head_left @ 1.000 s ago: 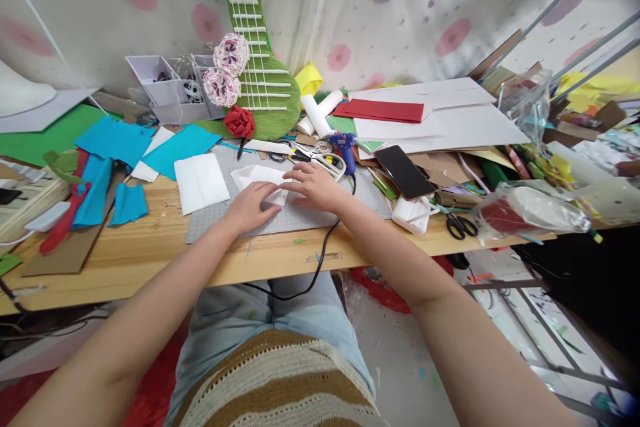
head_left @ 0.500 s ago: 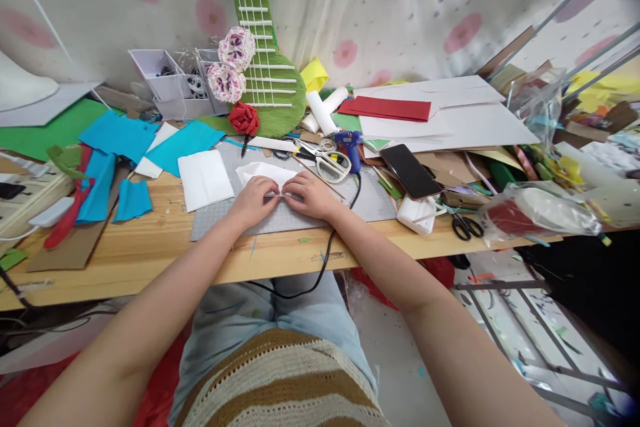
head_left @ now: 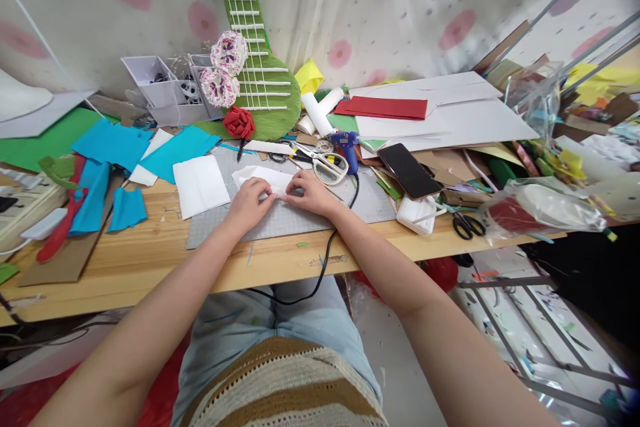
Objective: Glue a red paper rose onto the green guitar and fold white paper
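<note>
A sheet of white paper [head_left: 265,175] lies on the grey cutting mat [head_left: 220,227], its near edge between my two hands. My left hand [head_left: 251,202] pinches that edge, thumb and fingertips together. Close beside it, my right hand [head_left: 311,193] pinches the same edge, the fingertips of both hands almost meeting. The fingers partly cover the paper's near edge. White-handled scissors [head_left: 331,168] and a blue glue gun [head_left: 347,147] lie just beyond my right hand. A separate square of white paper [head_left: 201,187] rests left of my left hand.
Blue paper pieces [head_left: 113,143] and a red-handled tool [head_left: 63,230] lie at left. A green paper guitar [head_left: 273,97] leans at the back. To the right are a phone [head_left: 409,170], black scissors [head_left: 467,225] and white boards [head_left: 475,120]. The glue gun's black cord [head_left: 327,257] hangs over the table edge.
The thin edge strip seen between my fingers earlier is now mostly covered by them. My left hand has shifted slightly, its fingertips nearer the right hand. The view has tilted a little.
</note>
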Motion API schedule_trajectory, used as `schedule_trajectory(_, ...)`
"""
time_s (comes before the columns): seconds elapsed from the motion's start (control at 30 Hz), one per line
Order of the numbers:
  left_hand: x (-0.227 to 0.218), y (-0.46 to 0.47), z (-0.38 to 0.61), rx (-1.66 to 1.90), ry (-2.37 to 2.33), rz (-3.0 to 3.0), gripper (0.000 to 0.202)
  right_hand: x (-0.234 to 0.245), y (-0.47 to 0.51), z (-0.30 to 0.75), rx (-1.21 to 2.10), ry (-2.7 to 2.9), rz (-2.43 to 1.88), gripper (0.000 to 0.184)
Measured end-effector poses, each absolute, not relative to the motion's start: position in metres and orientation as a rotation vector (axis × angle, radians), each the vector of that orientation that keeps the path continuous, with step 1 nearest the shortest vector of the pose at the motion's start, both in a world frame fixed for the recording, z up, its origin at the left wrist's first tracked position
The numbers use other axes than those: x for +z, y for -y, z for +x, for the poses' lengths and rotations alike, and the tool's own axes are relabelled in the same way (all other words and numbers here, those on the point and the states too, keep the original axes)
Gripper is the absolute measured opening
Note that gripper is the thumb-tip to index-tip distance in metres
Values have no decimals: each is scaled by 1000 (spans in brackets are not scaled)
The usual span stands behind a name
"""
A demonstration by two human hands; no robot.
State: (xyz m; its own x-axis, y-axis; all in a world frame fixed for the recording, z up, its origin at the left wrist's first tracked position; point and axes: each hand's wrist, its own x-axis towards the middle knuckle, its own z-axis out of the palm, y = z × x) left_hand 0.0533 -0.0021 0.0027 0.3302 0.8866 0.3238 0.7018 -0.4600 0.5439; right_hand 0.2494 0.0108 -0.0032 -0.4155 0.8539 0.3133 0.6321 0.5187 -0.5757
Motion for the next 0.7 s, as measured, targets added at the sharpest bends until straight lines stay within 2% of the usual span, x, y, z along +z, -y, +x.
schedule_trajectory(0.23, 1, 2, 60, 921, -1566, 2214, 8, -3, -15, 243, 514, 2125, -1403, 14)
schedule_trajectory(0.7, 2, 5, 65, 746, -1856, 2352, 13, 2, -9, 228, 341, 2093, -1583, 22)
